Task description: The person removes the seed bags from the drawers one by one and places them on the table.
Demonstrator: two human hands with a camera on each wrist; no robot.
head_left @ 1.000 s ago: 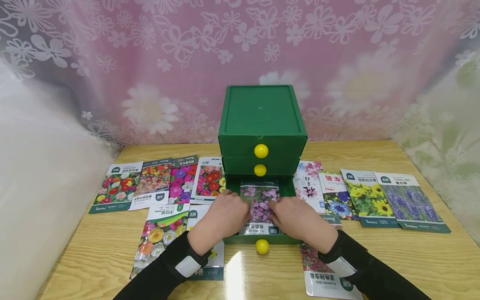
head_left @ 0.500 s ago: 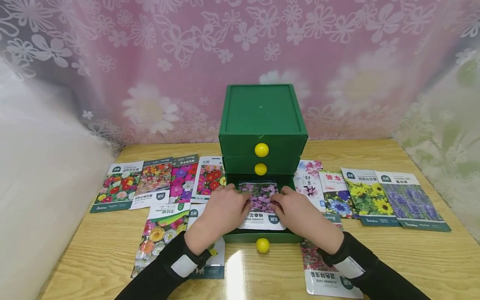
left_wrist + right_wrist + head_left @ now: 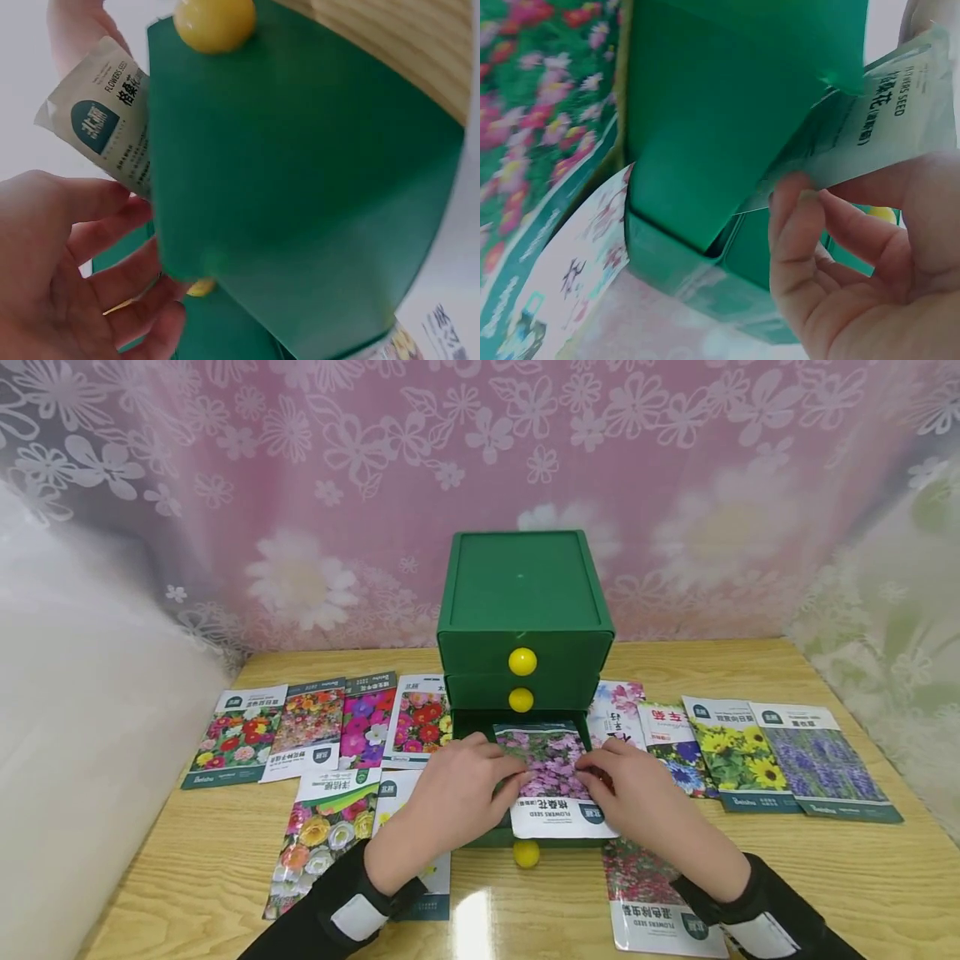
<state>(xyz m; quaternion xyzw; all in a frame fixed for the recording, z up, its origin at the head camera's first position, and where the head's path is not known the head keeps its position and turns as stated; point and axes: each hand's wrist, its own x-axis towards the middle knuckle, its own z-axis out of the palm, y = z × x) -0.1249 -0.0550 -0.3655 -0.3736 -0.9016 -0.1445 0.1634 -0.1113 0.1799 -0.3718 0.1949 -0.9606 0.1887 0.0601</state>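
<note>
A flower seed packet [image 3: 546, 764] with pink-purple blooms lies over the pulled-out bottom drawer [image 3: 487, 838] of the green cabinet. Its pale lower end sticks out past the drawer front in the head view. My left hand [image 3: 459, 785] pinches the packet's left edge between thumb and fingers. On the opposite edge, my right hand [image 3: 645, 789] pinches it too. In the left wrist view the drawer wall covers part of the packet [image 3: 101, 120]. The right wrist view has the packet [image 3: 900, 112] tilted above the drawer rim. Anything beneath it is hidden.
Green drawers [image 3: 525, 581] with yellow knobs [image 3: 522, 662] stand at the table's back. More seed packets flank them: several on the left, such as a rose-coloured mix [image 3: 318, 843], and several on the right, including a lavender one [image 3: 825, 764]. A red-flowered packet [image 3: 637, 877] lies near my right forearm.
The packet has risen from inside the drawer and shifted toward me and slightly right, now overlapping the drawer front. Both hands moved with it, the right one going farther right.
</note>
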